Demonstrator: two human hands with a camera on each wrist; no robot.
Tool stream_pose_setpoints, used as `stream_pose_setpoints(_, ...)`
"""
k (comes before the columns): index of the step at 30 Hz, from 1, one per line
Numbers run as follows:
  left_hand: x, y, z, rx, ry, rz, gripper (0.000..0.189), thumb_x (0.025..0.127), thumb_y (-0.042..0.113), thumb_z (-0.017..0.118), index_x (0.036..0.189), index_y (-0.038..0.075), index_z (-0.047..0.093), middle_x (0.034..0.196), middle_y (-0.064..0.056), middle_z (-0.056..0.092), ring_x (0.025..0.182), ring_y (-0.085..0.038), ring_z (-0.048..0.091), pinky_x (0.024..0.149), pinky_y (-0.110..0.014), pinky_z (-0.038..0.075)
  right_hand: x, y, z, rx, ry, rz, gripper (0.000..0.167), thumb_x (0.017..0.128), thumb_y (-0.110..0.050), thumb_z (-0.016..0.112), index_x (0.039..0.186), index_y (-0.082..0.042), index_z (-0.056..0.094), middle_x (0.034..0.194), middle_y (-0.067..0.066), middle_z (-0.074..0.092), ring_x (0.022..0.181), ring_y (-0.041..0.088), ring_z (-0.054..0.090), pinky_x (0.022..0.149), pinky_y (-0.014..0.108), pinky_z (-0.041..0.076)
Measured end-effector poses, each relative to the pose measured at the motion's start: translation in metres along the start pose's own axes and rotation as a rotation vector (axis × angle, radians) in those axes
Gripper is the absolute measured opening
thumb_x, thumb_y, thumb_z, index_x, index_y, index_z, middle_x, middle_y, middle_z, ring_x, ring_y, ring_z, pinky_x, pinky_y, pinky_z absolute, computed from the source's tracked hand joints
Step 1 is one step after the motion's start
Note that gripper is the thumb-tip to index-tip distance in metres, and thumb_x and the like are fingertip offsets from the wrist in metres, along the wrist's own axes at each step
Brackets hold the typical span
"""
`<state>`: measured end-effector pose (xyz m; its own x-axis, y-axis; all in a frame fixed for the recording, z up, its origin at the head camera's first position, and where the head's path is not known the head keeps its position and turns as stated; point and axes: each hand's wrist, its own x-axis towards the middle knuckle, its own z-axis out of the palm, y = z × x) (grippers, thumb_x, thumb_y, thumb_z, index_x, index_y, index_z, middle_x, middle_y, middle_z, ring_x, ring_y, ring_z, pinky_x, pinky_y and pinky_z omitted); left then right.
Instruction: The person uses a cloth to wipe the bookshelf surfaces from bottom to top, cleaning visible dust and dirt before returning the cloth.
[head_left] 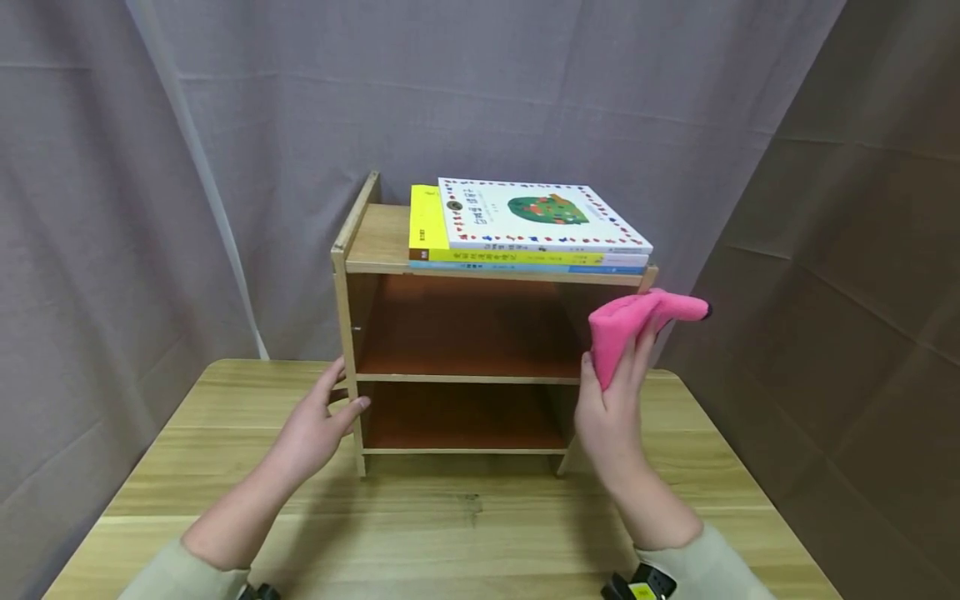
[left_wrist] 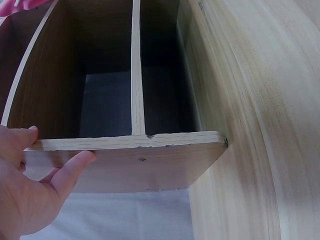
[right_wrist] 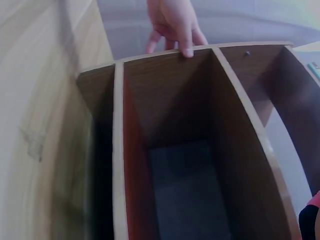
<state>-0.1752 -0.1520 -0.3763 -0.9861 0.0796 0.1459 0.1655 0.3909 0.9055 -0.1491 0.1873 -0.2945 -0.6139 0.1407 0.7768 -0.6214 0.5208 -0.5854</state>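
Observation:
A small wooden shelf (head_left: 461, 379) stands on the table, open at the front with two lower levels. At its left side panel (left_wrist: 120, 167), my left hand (head_left: 313, 429) grips the front edge, with digits on both faces of the panel. My right hand (head_left: 615, 417) holds a folded pink cloth (head_left: 626, 321) with a dark bit at its right end, up by the shelf's top right corner. How the fingers meet under the cloth is partly hidden. In the right wrist view only a scrap of the pink cloth (right_wrist: 315, 201) shows at the right edge.
Several thin books are stacked on the shelf's top board, a white picture book (head_left: 543, 215) uppermost over a yellow book (head_left: 426, 221) and a blue one. The wooden table (head_left: 465, 533) extends in front of the shelf. Grey curtains (head_left: 300, 125) hang behind and beside it.

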Motion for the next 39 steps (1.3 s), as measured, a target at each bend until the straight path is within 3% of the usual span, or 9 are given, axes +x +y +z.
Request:
stream_pose_setpoints(6, 0.0, 0.0, 0.0, -0.001, -0.004, -0.002, 0.072, 0.1, 0.02, 0.061, 0.159, 0.027, 0.02, 0.155, -0.012, 0.034, 0.133, -0.04, 0.044, 0.085, -0.039, 0.057, 0.012, -0.006, 0.0, -0.012, 0.022, -0.073, 0.083, 0.093, 0.007, 0.051, 0.16, -0.008, 0.004, 0.166, 0.004, -0.003, 0.151, 0.021, -0.007, 0.12, 0.037, 0.018)
stream_pose_setpoints(14, 0.0, -0.001, 0.0, -0.006, -0.004, 0.008, 0.072, 0.1, 0.02, 0.061, 0.159, 0.026, 0.02, 0.155, -0.012, 0.034, 0.133, -0.04, 0.044, 0.085, -0.039, 0.057, 0.018, 0.023, 0.001, -0.097, 0.029, -0.032, 0.082, 0.097, -0.011, 0.057, 0.161, -0.029, 0.008, 0.165, -0.009, -0.003, 0.15, 0.014, -0.007, 0.119, 0.048, 0.021)
stream_pose_setpoints(30, 0.002, -0.001, 0.001, -0.007, 0.0, 0.005, 0.071, 0.1, 0.018, 0.061, 0.158, 0.024, 0.022, 0.154, -0.012, 0.035, 0.133, -0.039, 0.045, 0.084, -0.038, 0.058, 0.02, 0.022, 0.002, -0.272, 0.012, -0.075, 0.075, 0.097, -0.015, 0.053, 0.16, -0.023, 0.015, 0.166, 0.004, -0.005, 0.151, 0.021, -0.01, 0.12, 0.054, 0.004)
stream_pose_setpoints(39, 0.001, 0.001, 0.001, -0.008, -0.001, 0.002, 0.071, 0.1, 0.017, 0.061, 0.158, 0.024, 0.022, 0.154, -0.013, 0.035, 0.133, -0.04, 0.044, 0.084, -0.038, 0.058, 0.019, 0.019, 0.003, -0.368, -0.036, -0.116, 0.078, 0.095, -0.018, 0.054, 0.161, -0.022, 0.014, 0.166, 0.005, -0.005, 0.151, 0.028, -0.012, 0.119, 0.058, 0.002)
